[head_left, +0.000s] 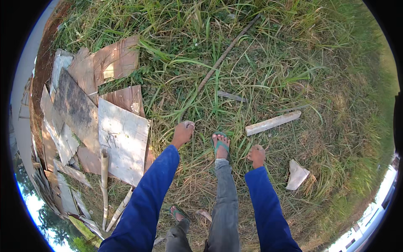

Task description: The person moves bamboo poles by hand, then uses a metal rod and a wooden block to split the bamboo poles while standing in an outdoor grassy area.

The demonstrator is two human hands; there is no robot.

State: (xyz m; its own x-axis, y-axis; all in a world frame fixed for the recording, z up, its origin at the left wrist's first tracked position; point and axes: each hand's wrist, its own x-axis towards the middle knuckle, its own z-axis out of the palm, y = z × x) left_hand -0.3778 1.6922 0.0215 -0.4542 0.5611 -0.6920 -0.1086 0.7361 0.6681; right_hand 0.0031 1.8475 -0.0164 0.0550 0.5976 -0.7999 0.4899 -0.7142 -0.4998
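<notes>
My left hand (183,134) is closed, its fingers curled in, low over the grass. Right above it ends a long, thin brown stick (218,63), slanting away to the upper right through the grass; whether my fingers grip that end is hidden. My right hand (256,156) forms a loose fist with nothing showing in it. Just beyond the right hand lies a pale squared wooden block (273,122), apart from it. To the left of my left hand is a whitish flat board (122,138).
Several weathered boards (75,101) pile up on the left, with two pale poles (104,189) beside them. A broken whitish piece (297,174) lies at right, a thin grey strip (231,96) ahead. My sandalled foot (221,145) stands between my hands; long grass surrounds everything.
</notes>
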